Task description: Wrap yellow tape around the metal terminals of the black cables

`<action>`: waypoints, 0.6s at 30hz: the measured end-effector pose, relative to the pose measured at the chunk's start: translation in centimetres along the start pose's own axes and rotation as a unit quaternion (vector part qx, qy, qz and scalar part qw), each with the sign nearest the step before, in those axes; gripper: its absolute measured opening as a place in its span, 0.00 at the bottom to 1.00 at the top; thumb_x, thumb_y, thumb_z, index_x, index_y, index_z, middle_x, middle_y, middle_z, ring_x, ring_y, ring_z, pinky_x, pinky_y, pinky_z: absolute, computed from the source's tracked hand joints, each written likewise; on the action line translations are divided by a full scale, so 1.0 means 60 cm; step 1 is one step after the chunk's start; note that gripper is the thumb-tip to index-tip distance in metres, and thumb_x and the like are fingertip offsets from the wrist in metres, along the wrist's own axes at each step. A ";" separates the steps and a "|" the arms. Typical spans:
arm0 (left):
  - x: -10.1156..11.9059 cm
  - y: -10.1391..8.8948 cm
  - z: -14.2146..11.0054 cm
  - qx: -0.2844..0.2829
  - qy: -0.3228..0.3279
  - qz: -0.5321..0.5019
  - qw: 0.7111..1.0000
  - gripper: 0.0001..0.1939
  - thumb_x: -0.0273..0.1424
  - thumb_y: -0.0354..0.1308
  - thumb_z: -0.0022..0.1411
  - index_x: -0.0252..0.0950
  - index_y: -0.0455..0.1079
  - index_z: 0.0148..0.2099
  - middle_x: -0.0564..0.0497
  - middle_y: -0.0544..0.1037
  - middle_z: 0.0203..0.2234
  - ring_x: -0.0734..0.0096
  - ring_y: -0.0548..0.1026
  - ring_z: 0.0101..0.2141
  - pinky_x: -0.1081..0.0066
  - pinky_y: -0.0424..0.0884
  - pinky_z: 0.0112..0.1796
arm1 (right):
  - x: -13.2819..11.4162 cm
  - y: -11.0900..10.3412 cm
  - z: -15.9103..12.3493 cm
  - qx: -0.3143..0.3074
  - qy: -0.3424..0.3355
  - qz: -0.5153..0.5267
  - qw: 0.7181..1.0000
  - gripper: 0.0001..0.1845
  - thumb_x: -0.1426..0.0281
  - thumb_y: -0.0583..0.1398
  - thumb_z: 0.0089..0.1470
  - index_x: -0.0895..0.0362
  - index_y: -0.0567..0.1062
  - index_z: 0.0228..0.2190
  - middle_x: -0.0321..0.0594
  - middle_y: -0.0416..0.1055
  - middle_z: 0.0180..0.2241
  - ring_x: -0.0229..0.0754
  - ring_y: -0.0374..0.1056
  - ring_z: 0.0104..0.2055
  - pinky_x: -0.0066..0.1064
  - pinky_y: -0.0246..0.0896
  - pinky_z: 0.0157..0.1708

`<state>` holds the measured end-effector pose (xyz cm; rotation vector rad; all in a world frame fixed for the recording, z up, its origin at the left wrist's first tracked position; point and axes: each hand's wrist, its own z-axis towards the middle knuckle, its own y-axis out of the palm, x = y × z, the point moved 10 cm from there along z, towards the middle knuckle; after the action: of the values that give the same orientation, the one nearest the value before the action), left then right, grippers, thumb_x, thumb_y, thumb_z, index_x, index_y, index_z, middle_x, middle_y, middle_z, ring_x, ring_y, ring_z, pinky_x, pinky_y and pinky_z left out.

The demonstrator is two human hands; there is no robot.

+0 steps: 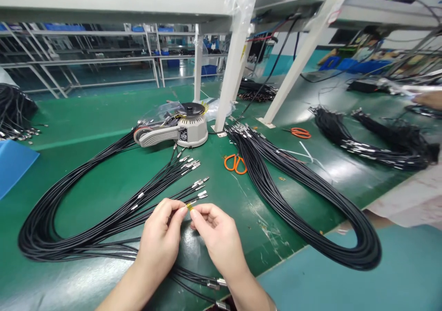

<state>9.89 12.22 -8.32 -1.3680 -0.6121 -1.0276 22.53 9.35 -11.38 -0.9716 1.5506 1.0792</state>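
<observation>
Close together over the near part of the green table, my left hand (162, 232) and my right hand (221, 237) each pinch with thumb and forefinger. Between the fingertips is a small strip of yellow tape (189, 207) at the end of a thin cable with a silvery tip; the fingers hide most of it. A looped bundle of black cables (37, 228) lies to the left, its metal connectors (189, 163) just beyond my hands. Some cables pass under my left wrist, and several metal ends (214, 284) show below my right hand.
A grey tape dispenser (191, 129) stands behind the connectors. Orange-handled scissors (235, 164) and a second pair (300, 132) lie right of it. Another cable bundle (362, 242) overhangs the table's edge. White posts (226, 71) carry a shelf. A co-worker's hand (430, 100) shows far right.
</observation>
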 end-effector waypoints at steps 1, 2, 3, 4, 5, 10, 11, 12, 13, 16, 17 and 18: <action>-0.006 0.002 0.000 -0.008 -0.025 -0.015 1.000 0.11 0.35 0.50 0.63 0.36 0.68 0.33 0.55 0.69 0.23 0.75 0.69 0.22 0.72 0.65 0.28 | -0.001 0.000 0.000 0.001 -0.001 -0.002 1.000 0.05 0.69 0.62 0.46 0.59 0.75 0.25 0.35 0.72 0.23 0.36 0.67 0.25 0.26 0.64 0.28; -0.012 0.005 0.000 -0.016 -0.049 -0.034 0.998 0.11 0.37 0.50 0.63 0.36 0.68 0.32 0.56 0.69 0.22 0.76 0.67 0.20 0.72 0.64 0.26 | -0.002 0.000 0.001 0.001 -0.004 -0.005 1.000 0.05 0.69 0.62 0.46 0.59 0.75 0.25 0.35 0.72 0.23 0.36 0.67 0.25 0.26 0.65 0.28; -0.017 0.007 0.000 -0.024 -0.072 -0.054 0.996 0.12 0.38 0.50 0.62 0.36 0.67 0.32 0.57 0.68 0.20 0.77 0.66 0.18 0.73 0.63 0.24 | -0.004 0.000 0.001 0.001 -0.007 -0.009 1.000 0.05 0.70 0.62 0.46 0.59 0.75 0.25 0.35 0.72 0.23 0.36 0.67 0.25 0.26 0.65 0.28; -0.021 0.009 -0.001 -0.032 -0.092 -0.074 0.992 0.12 0.39 0.50 0.61 0.36 0.67 0.32 0.58 0.67 0.19 0.77 0.65 0.17 0.73 0.62 0.23 | -0.005 0.001 0.001 0.002 -0.010 -0.014 1.000 0.05 0.70 0.62 0.46 0.59 0.75 0.24 0.35 0.73 0.23 0.36 0.68 0.25 0.26 0.65 0.28; -0.025 0.012 -0.001 -0.039 -0.109 -0.093 0.989 0.13 0.40 0.51 0.61 0.35 0.67 0.32 0.58 0.66 0.18 0.77 0.65 0.16 0.74 0.62 0.21 | -0.008 0.001 0.001 0.002 -0.014 -0.020 1.000 0.05 0.70 0.62 0.47 0.59 0.75 0.25 0.35 0.73 0.23 0.36 0.68 0.25 0.26 0.65 0.28; -0.031 0.018 0.001 -0.062 -0.145 -0.167 0.973 0.13 0.40 0.55 0.57 0.34 0.66 0.30 0.59 0.66 0.18 0.79 0.65 0.14 0.75 0.61 0.20 | -0.020 0.001 0.000 0.009 -0.048 -0.065 0.997 0.06 0.69 0.62 0.48 0.59 0.75 0.25 0.38 0.74 0.24 0.39 0.70 0.26 0.28 0.67 0.28; -0.032 0.019 0.002 -0.066 -0.149 -0.181 0.970 0.14 0.41 0.55 0.56 0.34 0.66 0.30 0.59 0.66 0.18 0.79 0.65 0.14 0.75 0.60 0.19 | -0.022 0.001 0.000 0.010 -0.057 -0.074 0.996 0.06 0.69 0.61 0.48 0.59 0.75 0.25 0.39 0.75 0.24 0.39 0.70 0.26 0.29 0.67 0.28; -0.032 0.021 0.003 -0.069 -0.152 -0.194 0.967 0.14 0.41 0.56 0.55 0.34 0.66 0.29 0.60 0.66 0.17 0.79 0.66 0.13 0.76 0.60 0.19 | -0.024 0.001 0.000 0.010 -0.064 -0.083 0.994 0.06 0.69 0.61 0.48 0.59 0.75 0.25 0.39 0.75 0.25 0.39 0.70 0.27 0.29 0.67 0.28; -0.032 0.022 0.004 -0.071 -0.156 -0.206 0.963 0.14 0.41 0.57 0.55 0.34 0.65 0.29 0.60 0.65 0.17 0.80 0.66 0.13 0.76 0.60 0.18 | -0.025 0.002 -0.001 0.010 -0.070 -0.090 0.993 0.06 0.69 0.61 0.49 0.59 0.75 0.25 0.40 0.75 0.25 0.40 0.70 0.27 0.29 0.67 0.28; -0.033 0.023 0.005 -0.070 -0.166 -0.230 0.956 0.16 0.43 0.58 0.52 0.34 0.65 0.28 0.60 0.65 0.17 0.79 0.66 0.12 0.76 0.59 0.17 | -0.026 0.002 -0.001 0.012 -0.081 -0.107 0.991 0.05 0.69 0.61 0.49 0.58 0.75 0.25 0.40 0.74 0.24 0.40 0.70 0.27 0.29 0.67 0.26; -0.033 0.023 0.005 -0.070 -0.168 -0.236 0.955 0.16 0.43 0.59 0.52 0.34 0.65 0.28 0.60 0.65 0.17 0.79 0.66 0.12 0.77 0.59 0.16 | -0.026 0.002 -0.001 0.013 -0.085 -0.113 0.990 0.05 0.69 0.61 0.49 0.58 0.75 0.25 0.40 0.74 0.24 0.40 0.70 0.26 0.29 0.67 0.25; -0.033 0.024 0.005 -0.070 -0.171 -0.241 0.953 0.16 0.43 0.59 0.51 0.34 0.65 0.27 0.60 0.65 0.17 0.79 0.66 0.12 0.77 0.59 0.16 | -0.027 0.002 -0.001 0.013 -0.088 -0.119 0.989 0.05 0.69 0.60 0.49 0.58 0.75 0.25 0.40 0.74 0.24 0.41 0.70 0.26 0.29 0.66 0.25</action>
<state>10.29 12.85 -10.67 -1.5764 -1.1947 -1.2454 22.73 9.46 -9.79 -0.9887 1.2676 0.9459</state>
